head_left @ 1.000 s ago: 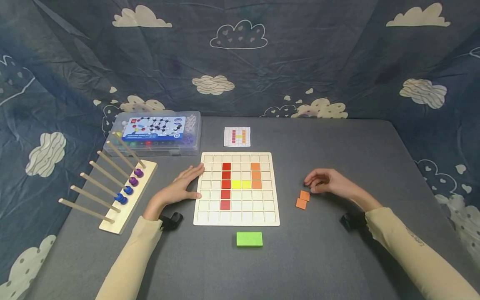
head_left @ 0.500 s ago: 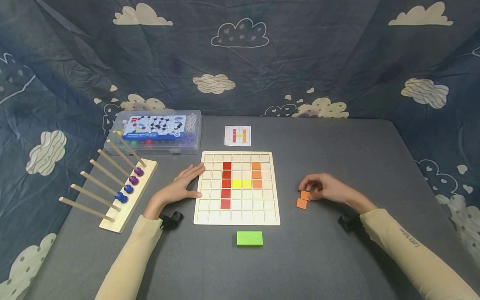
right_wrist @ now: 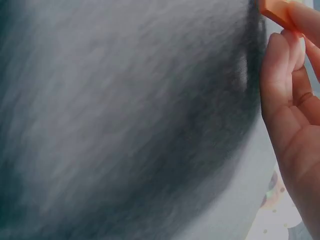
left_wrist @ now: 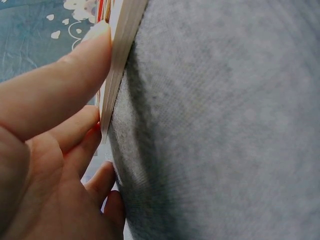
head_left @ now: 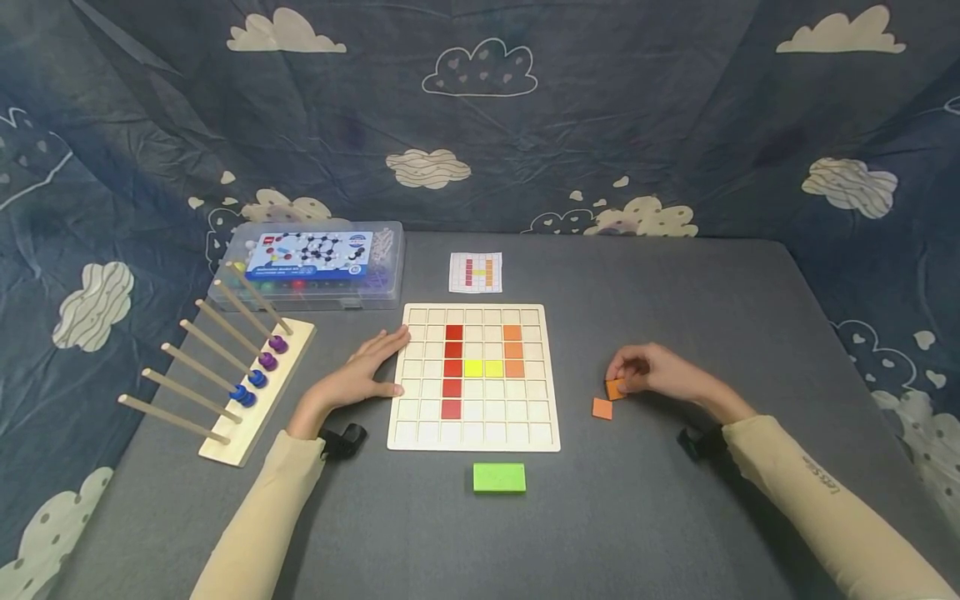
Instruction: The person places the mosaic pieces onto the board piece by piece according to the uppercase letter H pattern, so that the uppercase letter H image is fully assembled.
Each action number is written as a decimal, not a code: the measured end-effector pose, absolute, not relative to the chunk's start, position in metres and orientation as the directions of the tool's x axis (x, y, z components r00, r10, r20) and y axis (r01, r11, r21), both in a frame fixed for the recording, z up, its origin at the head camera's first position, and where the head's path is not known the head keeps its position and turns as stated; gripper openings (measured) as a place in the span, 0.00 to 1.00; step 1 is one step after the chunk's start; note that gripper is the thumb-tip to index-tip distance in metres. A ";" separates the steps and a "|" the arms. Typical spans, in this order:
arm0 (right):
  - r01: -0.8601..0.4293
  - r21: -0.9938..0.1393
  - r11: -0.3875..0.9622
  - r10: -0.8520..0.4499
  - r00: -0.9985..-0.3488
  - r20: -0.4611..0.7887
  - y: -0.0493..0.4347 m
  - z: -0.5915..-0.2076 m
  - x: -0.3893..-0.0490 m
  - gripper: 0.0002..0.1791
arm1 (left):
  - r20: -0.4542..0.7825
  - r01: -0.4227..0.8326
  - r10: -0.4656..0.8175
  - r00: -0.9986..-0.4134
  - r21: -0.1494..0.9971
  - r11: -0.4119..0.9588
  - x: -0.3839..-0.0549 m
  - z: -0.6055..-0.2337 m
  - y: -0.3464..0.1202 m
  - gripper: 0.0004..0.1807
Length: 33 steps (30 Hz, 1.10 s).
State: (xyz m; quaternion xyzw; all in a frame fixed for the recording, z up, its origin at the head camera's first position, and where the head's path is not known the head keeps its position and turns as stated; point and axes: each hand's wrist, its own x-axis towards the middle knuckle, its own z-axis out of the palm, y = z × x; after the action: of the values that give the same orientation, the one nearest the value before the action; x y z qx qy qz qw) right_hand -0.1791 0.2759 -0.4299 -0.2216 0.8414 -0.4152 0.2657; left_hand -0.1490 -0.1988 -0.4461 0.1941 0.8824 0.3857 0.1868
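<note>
In the head view a wooden grid board (head_left: pixel 420 433) lies mid-table. It bears a column of red tiles (head_left: pixel 452 368), two yellow tiles (head_left: pixel 473 368) and a short column of orange tiles (head_left: pixel 513 351). My left hand (head_left: pixel 363 372) rests on the board's left edge with fingers spread; the left wrist view shows the thumb (left_wrist: pixel 75 75) against the rim. To the board's right, my right hand (head_left: pixel 654 372) pinches an orange tile (head_left: pixel 615 389) between thumb and fingers, also visible at the right wrist view's top corner. Another orange tile (head_left: pixel 602 408) lies flat just below it.
Behind the board lies a small pattern card (head_left: pixel 476 272). A green block (head_left: pixel 498 478) sits in front of it. On the left stand a wooden peg rack (head_left: pixel 258 400) with blue and purple beads and a clear plastic box (head_left: pixel 378 283). A cloud-patterned cloth (head_left: pixel 600 108) hangs behind.
My right hand has come down to the two loose orange tiles and taken hold of the upper one, shifting it slightly right, apart from the other. The left hand stays put.
</note>
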 end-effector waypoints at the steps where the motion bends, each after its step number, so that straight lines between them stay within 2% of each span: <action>1: -0.138 -0.820 0.556 -0.586 -0.765 -0.269 0.275 -0.429 -0.180 0.06 | -0.179 0.200 0.487 -0.855 0.753 0.627 -0.149 -0.446 -0.199 0.47; 5: -0.099 -0.830 0.548 -0.562 -0.779 -0.278 0.262 -0.426 -0.182 0.06 | -0.172 0.209 0.489 -0.855 0.749 0.629 -0.149 -0.446 -0.199 0.47; 10: -0.078 -0.861 0.503 -0.587 -0.761 -0.274 0.236 -0.426 -0.185 0.06 | -0.168 0.216 0.490 -0.855 0.744 0.632 -0.149 -0.446 -0.198 0.47; 18: -0.167 -0.881 0.443 -0.666 -0.719 -0.199 0.185 -0.429 -0.187 0.05 | -0.153 0.224 0.496 -0.855 0.753 0.619 -0.149 -0.446 -0.198 0.47; 25: -0.305 -0.821 0.483 -0.688 -0.712 -0.140 0.154 -0.428 -0.186 0.04 | -0.149 0.225 0.499 -0.854 0.758 0.612 -0.149 -0.446 -0.199 0.47; 33: -0.314 -0.801 0.509 -0.685 -0.712 -0.155 0.145 -0.427 -0.185 0.03 | -0.155 0.221 0.494 -0.855 0.754 0.619 -0.149 -0.446 -0.198 0.47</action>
State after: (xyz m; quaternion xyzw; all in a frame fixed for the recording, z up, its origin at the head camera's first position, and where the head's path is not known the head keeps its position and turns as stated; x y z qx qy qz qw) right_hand -0.1848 0.1450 -0.4270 -0.2985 0.8365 -0.3955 0.2340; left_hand -0.1492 -0.1983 -0.4460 0.2025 0.8822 0.3866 0.1768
